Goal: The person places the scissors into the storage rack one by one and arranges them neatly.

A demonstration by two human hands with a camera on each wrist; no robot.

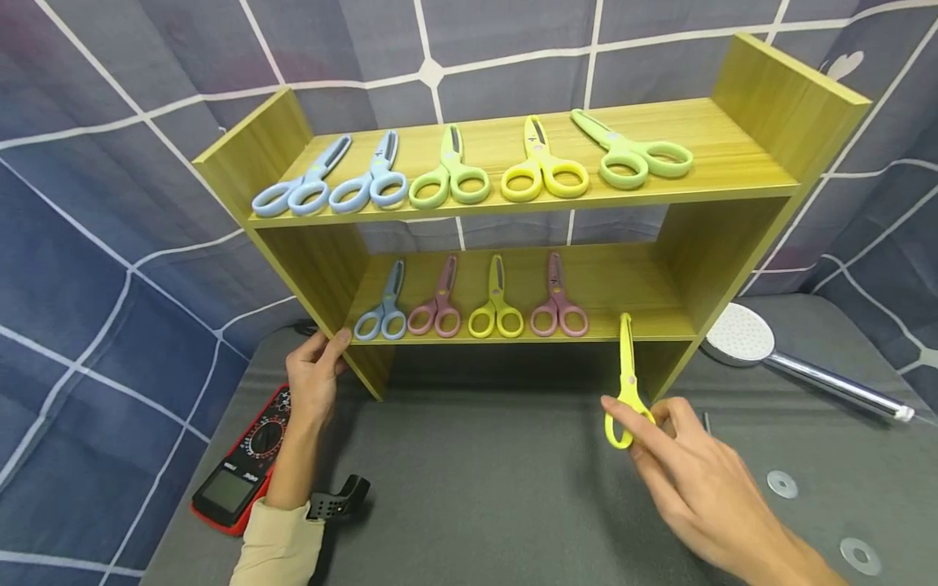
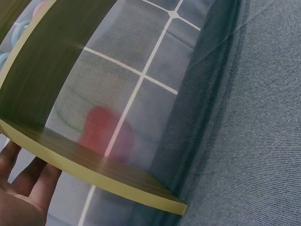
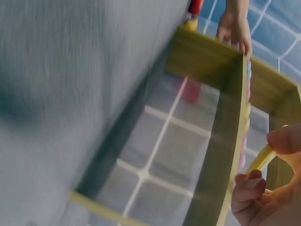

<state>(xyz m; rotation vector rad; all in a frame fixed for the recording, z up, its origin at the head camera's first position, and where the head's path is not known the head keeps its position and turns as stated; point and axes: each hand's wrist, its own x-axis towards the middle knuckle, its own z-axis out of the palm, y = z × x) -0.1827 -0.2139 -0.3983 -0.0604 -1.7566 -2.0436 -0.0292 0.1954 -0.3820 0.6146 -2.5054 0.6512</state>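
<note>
My right hand (image 1: 699, 480) pinches a pair of yellow scissors (image 1: 627, 366) by the handle loops, between thumb and fingers. Its blades point away from me, with the tip over the right front of the lower board. At the left side of a two-tier wooden shelf (image 1: 747, 142), my left hand (image 1: 313, 382) grips the side panel, thumb at the front edge. On the lower board lie blue scissors (image 1: 381, 321), pink scissors (image 1: 436, 316), yellow scissors (image 1: 496, 317) and more pink scissors (image 1: 559, 316). The right wrist view shows the held yellow scissors (image 3: 262, 159) only partly.
Several blue, green and yellow scissors lie on the upper board, including green scissors (image 1: 632, 159) at its right. A red-edged multimeter (image 1: 245, 464) lies left of the shelf. On the right are a shower head (image 1: 740, 334) and two washers (image 1: 782, 483). A tile-patterned curtain (image 1: 513, 73) hangs behind.
</note>
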